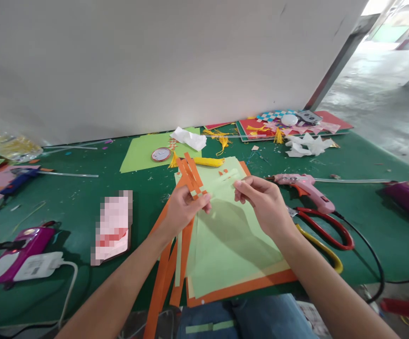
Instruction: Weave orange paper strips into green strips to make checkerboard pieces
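Observation:
My left hand (185, 207) is closed on a bunch of orange paper strips (190, 175) that are woven through slits in a light green paper sheet (225, 235). The strips fan up and away from the hand and trail down past the table's front edge. My right hand (260, 200) pinches the upper part of the green sheet just right of the weave. The green sheet lies on an orange sheet (246, 285) on the green table (70, 197).
Right of the sheets lie a pink glue gun (305, 186), red-handled scissors (326, 228), a yellow-handled tool (322, 249) and a purple glue gun (407, 195). At left are a purple glue gun (20, 252) and a pink packet (114, 226). Paper scraps, tassels and woven pieces lie at the back.

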The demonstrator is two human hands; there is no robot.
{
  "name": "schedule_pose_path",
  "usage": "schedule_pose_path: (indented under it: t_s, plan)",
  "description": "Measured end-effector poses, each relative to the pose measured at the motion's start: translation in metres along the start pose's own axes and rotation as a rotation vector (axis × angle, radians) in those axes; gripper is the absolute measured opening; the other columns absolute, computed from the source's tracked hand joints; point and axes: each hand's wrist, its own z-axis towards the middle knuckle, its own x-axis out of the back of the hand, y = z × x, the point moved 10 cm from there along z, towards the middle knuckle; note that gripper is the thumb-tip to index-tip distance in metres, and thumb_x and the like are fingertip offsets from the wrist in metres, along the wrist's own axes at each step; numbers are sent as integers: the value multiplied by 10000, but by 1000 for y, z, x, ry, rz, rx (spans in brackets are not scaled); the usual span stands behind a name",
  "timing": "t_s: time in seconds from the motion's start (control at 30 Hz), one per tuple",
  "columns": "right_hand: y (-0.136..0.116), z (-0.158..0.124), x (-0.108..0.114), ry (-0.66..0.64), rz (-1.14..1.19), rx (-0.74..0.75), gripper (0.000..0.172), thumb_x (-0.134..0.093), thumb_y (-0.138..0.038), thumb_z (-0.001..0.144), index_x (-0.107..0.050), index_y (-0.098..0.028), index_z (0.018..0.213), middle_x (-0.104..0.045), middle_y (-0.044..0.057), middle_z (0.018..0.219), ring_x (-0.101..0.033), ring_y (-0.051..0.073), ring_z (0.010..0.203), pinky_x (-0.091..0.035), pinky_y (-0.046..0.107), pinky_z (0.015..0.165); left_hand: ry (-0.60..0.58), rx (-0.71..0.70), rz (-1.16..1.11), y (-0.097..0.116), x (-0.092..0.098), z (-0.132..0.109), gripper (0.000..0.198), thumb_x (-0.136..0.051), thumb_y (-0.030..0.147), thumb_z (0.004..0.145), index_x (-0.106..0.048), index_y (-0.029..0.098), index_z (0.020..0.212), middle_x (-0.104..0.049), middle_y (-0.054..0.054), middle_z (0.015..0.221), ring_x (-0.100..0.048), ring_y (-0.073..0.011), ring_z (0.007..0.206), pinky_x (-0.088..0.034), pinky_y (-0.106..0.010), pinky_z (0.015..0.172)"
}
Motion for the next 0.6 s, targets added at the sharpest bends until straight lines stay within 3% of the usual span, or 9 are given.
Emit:
schedule_pose_path:
  t_s: [0.2,0.6]
  plan:
    - [1,1,-1,-11,-28,5,282,-723,-361,773,-600,-181,594,-571,1,604,-455,116,592,-342,274,575,-12,61,131,-1,-4,-2,295,-636,327,850,-677,156,613,-673,-23,590,-610,-133,538,-507,-253,584]
    - [-7,-1,-2,14,-108,61,298,-697,-377,790,-599,-187,582,-571,6,597,-459,121,582,-354,284,566,-30,54,99,1,-5,-2,298,-649,330,845,-690,163,602,-654,-13,545,-602,-131,506,-487,-253,568]
